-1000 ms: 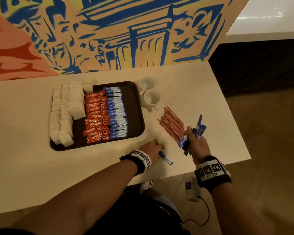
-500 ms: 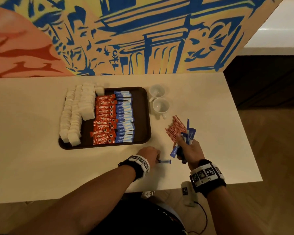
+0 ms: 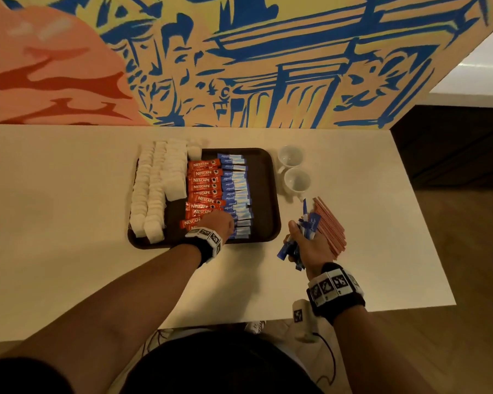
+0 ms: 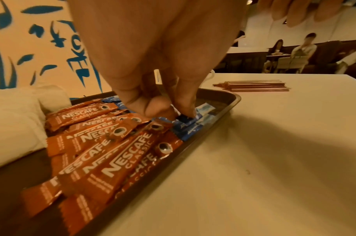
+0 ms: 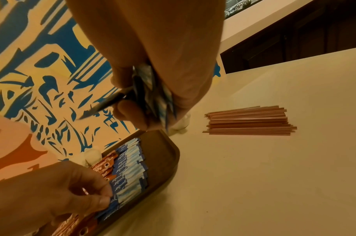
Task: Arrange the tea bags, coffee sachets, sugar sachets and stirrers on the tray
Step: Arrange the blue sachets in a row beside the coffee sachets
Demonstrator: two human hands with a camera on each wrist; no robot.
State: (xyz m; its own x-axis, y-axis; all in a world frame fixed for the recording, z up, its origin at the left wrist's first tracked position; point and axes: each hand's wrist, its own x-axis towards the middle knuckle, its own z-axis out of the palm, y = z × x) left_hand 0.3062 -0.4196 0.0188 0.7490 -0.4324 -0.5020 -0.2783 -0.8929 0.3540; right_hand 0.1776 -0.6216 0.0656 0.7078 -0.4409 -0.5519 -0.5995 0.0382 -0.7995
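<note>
A dark brown tray (image 3: 264, 194) holds white tea bags (image 3: 154, 194) on its left, red coffee sachets (image 3: 205, 189) in the middle and a row of blue sugar sachets (image 3: 236, 189) beside them. My left hand (image 3: 221, 223) is over the near end of that row. Its thumb and fingers pinch one blue sugar sachet (image 4: 186, 119) down among the others. To the right of the tray, my right hand (image 3: 302, 240) grips a bundle of blue sugar sachets (image 5: 152, 95) above the table. A pile of brown stirrers (image 3: 330, 226) lies on the table just beyond it.
Two white cups (image 3: 292, 170) stand right of the tray's far corner. A painted wall (image 3: 239, 66) runs along the back of the table. The table's right edge (image 3: 427, 223) drops to a wooden floor. People sit at tables far off, in the left wrist view.
My left hand took the single blue sachet from the table's front and carried it onto the near end of the tray's blue row. My right hand kept its bundle.
</note>
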